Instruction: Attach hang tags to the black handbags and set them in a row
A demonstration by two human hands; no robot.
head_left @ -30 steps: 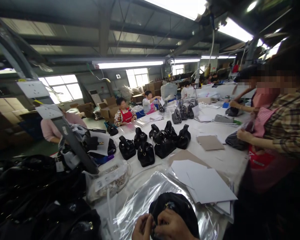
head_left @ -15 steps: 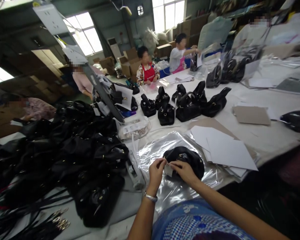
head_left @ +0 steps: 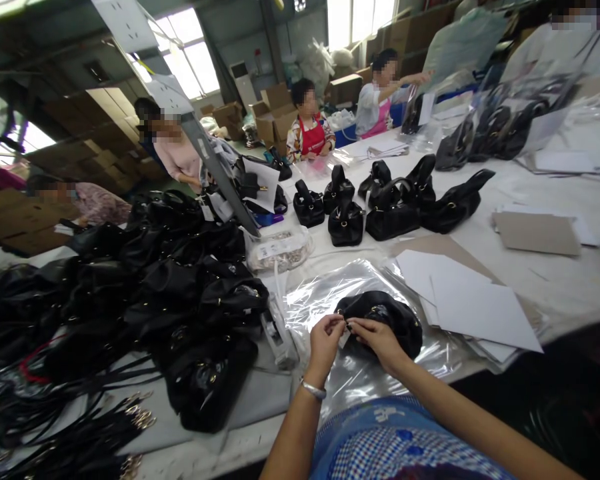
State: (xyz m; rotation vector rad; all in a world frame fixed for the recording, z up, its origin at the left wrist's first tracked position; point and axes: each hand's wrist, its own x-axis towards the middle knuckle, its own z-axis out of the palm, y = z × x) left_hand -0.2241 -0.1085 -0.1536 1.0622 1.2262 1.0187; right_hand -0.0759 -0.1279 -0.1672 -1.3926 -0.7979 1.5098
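A black handbag (head_left: pixel 403 323) lies on clear plastic sheeting (head_left: pixel 305 297) on the table before me. At its left end my left hand (head_left: pixel 325 347) and my right hand (head_left: pixel 383 340) meet with fingertips pinched almost together. A small white tag (head_left: pixel 344 338) shows right below the fingertips, between the hands. The right fingers seem to grip the tag's upper end. What the left fingertips pinch is too small to make out. My right hand rests against the bag's near side.
Many black bags (head_left: pixel 145 280) are heaped at left, with straps and gold clasps (head_left: pixel 140 413) in front. White and grey cardboard sheets (head_left: pixel 470 300) lie at right. Several black handbags (head_left: pixel 345 220) stand beyond, near a grey post (head_left: pixel 215 167) and a bagged bundle (head_left: pixel 280 250). Co-workers (head_left: pixel 310 133) are across the table.
The view has swung a little left, so everything sits further right. Both hands stay at the bag's left end, fingertips slightly shifted around the tag. A co-worker at the back has reached an arm out.
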